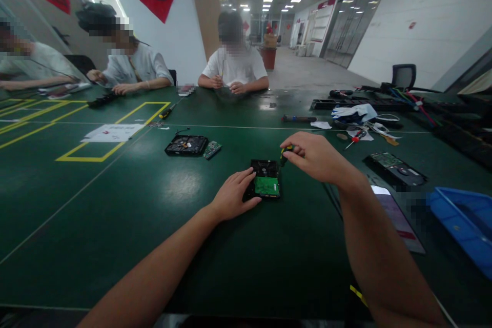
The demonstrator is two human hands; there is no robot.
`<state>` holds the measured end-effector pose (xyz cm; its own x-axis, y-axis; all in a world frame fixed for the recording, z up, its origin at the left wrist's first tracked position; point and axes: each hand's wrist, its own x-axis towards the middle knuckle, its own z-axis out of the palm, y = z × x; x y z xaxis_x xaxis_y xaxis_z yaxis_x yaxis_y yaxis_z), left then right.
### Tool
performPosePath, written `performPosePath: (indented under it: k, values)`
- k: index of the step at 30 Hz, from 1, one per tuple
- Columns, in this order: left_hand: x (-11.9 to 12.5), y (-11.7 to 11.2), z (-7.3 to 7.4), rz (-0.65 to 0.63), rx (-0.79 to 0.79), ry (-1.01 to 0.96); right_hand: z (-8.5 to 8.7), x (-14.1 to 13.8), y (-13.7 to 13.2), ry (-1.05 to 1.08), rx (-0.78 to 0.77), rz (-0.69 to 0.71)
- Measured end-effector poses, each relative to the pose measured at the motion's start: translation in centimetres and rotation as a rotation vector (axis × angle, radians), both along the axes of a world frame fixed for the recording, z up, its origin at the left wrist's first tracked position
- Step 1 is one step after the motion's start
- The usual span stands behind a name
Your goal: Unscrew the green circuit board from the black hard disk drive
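On smooth green tabletop (115, 215), left fingers (241, 177) spread against rectangular drive (266, 182), right fingers (295, 139) tight around yellow-black handle (285, 155).

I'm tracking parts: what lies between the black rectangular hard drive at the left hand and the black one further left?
Head view: a small green rectangular circuit board beside the further drive, then green tabletop, then the left hand.

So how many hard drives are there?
3: the drive touched by the left hand, another drive farther left beside a circuit board, and a third drive right, near the phone. Others may be hidden.
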<state>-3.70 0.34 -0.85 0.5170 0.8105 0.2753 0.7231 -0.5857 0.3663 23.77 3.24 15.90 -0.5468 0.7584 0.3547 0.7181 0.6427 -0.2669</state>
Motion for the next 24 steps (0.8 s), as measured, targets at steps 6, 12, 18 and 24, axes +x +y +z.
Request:
performPosePath:
  k: [6, 12, 18, 24]
  values:
    - [-0.12, 0.24, -0.23, -0.003, -0.003, 0.003, 0.51, -0.18, -0.37, -0.007, -0.03, 0.063]
    - [-0.16, 0.27, -0.19, -0.009, 0.009, -0.01, 0.77, -0.19, -0.67, -0.039, -0.067, 0.027]
    - [-0.2, 0.19, -0.13, -0.012, 0.008, -0.043, 0.75, -0.48, -0.66, -0.101, -0.008, -0.089]
    - [-0.31, 0.34, -0.38, -0.014, 0.007, -0.048, 0.57, -0.32, -0.58, -0.168, 0.008, -0.253]
